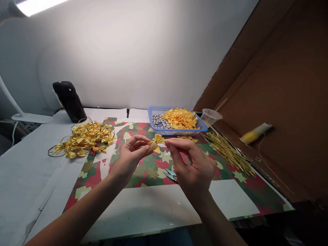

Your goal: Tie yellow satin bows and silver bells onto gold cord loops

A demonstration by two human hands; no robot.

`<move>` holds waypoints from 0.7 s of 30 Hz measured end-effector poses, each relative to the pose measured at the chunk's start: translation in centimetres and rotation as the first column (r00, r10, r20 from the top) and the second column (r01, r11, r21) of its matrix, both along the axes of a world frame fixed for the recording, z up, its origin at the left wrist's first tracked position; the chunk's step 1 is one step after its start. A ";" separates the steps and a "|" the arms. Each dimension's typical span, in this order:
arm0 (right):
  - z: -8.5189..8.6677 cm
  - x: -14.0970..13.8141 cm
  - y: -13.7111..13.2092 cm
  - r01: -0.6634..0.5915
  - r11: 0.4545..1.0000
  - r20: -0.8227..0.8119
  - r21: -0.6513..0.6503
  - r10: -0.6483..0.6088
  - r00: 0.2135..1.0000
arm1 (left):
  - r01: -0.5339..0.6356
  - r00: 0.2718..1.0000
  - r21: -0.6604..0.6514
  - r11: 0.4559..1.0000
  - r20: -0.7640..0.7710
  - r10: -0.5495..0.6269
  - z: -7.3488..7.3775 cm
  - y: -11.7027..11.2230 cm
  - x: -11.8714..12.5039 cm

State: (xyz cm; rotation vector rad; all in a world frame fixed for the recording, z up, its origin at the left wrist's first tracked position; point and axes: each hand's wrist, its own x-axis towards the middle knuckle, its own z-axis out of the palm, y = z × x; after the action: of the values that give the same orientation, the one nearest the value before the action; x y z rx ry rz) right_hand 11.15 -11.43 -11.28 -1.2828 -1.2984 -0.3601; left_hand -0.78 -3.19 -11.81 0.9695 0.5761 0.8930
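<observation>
A yellow ribbon bow (158, 139) with a thin gold cord is held up over the middle of the table. My left hand (130, 154) pinches it from the left between thumb and fingers. From the other side, my right hand (192, 162) closes thumb and forefinger on the bow's right end. Part of the bow is hidden by the left fingers, and a small shiny bead seems to sit near its centre. Just below and left of my right hand lie small snips (170, 174) with pale blue-green blades, partly covered by that hand.
Finished-looking bows with cord loops form a pile (87, 138) at left, near a black bottle (69, 101). Behind my hands stands a blue basket (176, 132) of yellow bows and silver bells or beads. Gold cords (232, 153), a plastic cup (210, 116) and a cardboard wall (276, 85) are at right.
</observation>
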 end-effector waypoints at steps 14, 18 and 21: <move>0.0 0.6 1.0 -0.199 0.978 -0.415 -0.067 0.154 0.897 | 0.019 0.999 0.000 1.000 -0.042 -0.019 -0.5 0.2 -0.1; 0.2 1.4 1.6 -0.307 0.948 -0.468 -0.087 0.233 0.852 | 0.015 0.998 0.001 1.000 -0.054 -0.015 -0.6 0.3 -0.1; 0.1 1.8 1.7 -0.324 0.940 -0.438 -0.105 0.248 0.864 | 0.001 1.000 -0.021 1.000 -0.031 -0.002 -0.6 0.3 0.0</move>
State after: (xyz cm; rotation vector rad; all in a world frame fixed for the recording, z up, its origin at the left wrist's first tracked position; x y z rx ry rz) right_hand 12.91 -9.70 -11.16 -1.2041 -1.1402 0.2419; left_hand -0.74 -2.92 -12.45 0.9666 0.6100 0.8704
